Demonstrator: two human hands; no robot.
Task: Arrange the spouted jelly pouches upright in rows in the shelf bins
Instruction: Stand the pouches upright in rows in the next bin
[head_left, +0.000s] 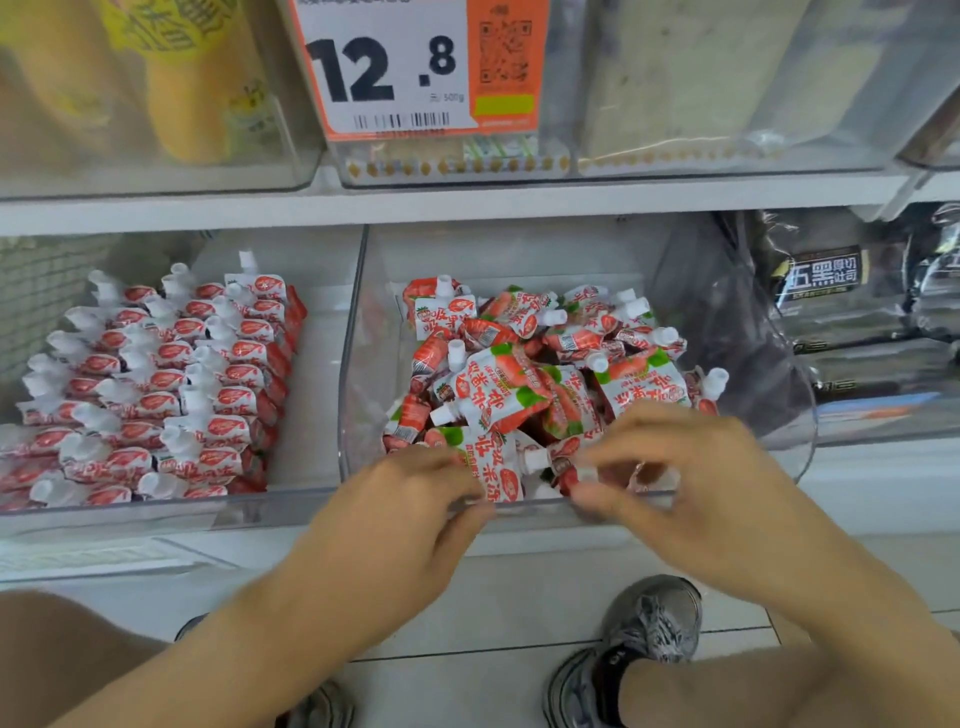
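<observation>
Evidently the work had reached the right-hand clear plastic shelf bin (363, 332), where red-and-white spouted jelly pouches (498, 389) lay in a loose heap, spouts pointing every way. The left hand (415, 514) reached over the bin's front lip, its curled fingers touching a white pouch with green and red print (485, 462) at the near edge; whether they actually pinched it could not be told through the motion blur. The right hand (691, 483) hovered just beside it, thumb and forefinger drawn close around a small red pouch with a white cap (574, 475), apparently nipping it, though blur left that unsure too.

To do this step well, I would judge it best to lift each pouch by its stiff spout or upper seam, turn it cap-up, and seat its flat gusset against the bin wall so the first row has a backing. The pouches looked soft, glossy and slippery, bulging with filling; squeezed mid-body they would likely sag and topple.

The neighbouring clear bin on the left (306, 415) showed the goal: matching pouches in tidy rows (171, 384), white caps (179, 270) all up and leaning the same way.
</observation>
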